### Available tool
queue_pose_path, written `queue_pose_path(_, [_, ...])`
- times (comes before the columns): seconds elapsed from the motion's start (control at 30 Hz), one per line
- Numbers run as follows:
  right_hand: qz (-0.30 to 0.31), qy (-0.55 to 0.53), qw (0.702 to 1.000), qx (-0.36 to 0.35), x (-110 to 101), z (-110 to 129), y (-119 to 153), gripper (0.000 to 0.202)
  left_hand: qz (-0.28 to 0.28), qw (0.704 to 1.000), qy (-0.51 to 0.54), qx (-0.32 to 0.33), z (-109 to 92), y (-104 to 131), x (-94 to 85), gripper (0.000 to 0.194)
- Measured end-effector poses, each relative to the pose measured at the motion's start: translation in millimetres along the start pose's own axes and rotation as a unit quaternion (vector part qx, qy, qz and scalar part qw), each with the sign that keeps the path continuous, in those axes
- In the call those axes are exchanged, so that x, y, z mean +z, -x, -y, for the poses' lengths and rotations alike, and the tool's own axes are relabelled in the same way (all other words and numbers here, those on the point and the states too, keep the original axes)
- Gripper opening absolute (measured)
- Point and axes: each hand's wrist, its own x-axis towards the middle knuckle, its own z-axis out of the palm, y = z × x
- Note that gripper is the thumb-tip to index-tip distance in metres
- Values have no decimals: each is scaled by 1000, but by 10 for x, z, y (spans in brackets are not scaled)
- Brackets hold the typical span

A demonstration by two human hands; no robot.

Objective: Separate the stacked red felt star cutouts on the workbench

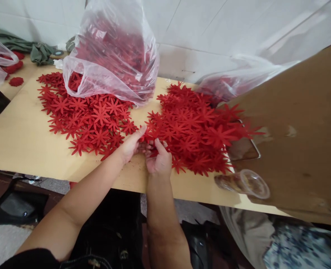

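Both hands meet near the table's front edge, between two heaps of red flower-shaped pieces. My left hand (131, 145) has its thumb and fingers closed on a red piece (145, 137). Beside it, my right hand (160, 158) pinches red material at the left edge of the right heap (193, 130). The fingers partly hide what they grip. The left heap (92, 116) spreads beyond my left hand, partly under a clear plastic bag (115, 56) filled with more red pieces.
A clear plastic cup (243, 183) lies on its side at the table's front right. Behind it are a phone-like object (245, 147) and a large brown board (299, 130). Another plastic bag (238, 74) rests against the wall. Dark green cloth (40, 52) lies at the back left.
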Motion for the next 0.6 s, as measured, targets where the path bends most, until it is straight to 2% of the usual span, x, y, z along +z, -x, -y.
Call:
queue_pose_path(0.1, [-12, -15, 999, -34, -9, -19, 15, 21, -64, 997, -34, 22, 41, -40, 1, 19])
queue_pose_path(0.2, [-39, 25, 995, -93, -30, 42, 6, 23, -111, 992, -46, 28, 66, -69, 5, 14])
queue_pose_path(0.27, [-64, 66, 985, -143, -52, 197, -59, 20, -112, 992, -51, 29, 69, -70, 11, 14])
queue_pose_path(0.37, [-97, 122, 966, -208, -100, 605, -264, 14, -100, 992, -65, 41, 65, -61, 23, 11])
queue_pose_path(0.43, [-133, 172, 936, -277, -143, 909, -425, 12, -95, 991, -76, 53, 65, -56, 32, 5])
queue_pose_path(0.5, [-159, 200, 913, -320, -189, 1140, -544, 22, -86, 990, -93, 60, 68, -54, 45, 2])
queue_pose_path(0.6, [-163, 265, 881, -355, -258, 1234, -588, 23, -64, 988, -122, 67, 77, -56, 67, 10])
